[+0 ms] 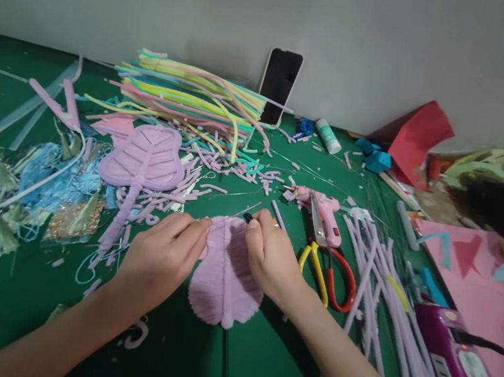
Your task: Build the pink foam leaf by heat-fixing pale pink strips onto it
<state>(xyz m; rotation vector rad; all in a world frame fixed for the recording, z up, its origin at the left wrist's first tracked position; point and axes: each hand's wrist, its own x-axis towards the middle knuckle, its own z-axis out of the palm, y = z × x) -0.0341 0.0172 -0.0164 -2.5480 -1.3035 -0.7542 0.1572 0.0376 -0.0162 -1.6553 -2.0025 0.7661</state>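
A lilac fan-shaped panel of pipe cleaners (224,280), with scalloped lower edge and a central rib, is held just above the table. My left hand (165,251) pinches its upper left edge between thumb and fingers. At the upper right edge, my right hand (272,255) is closed, with a small black object (248,217) at its fingertips whose kind I cannot make out. A thin strand runs across the top between the hands. Beyond my left hand lies a lilac pipe-cleaner fan (144,159) with a wrapped handle.
Pipe cleaners (190,96) are piled before a phone (280,84) leaning on the wall. Right of my hands lie a pink glue gun (328,216), scissors (328,277), lilac pipe cleaners (387,299) and a purple power box (456,351). Blue tassels (51,172) lie at left.
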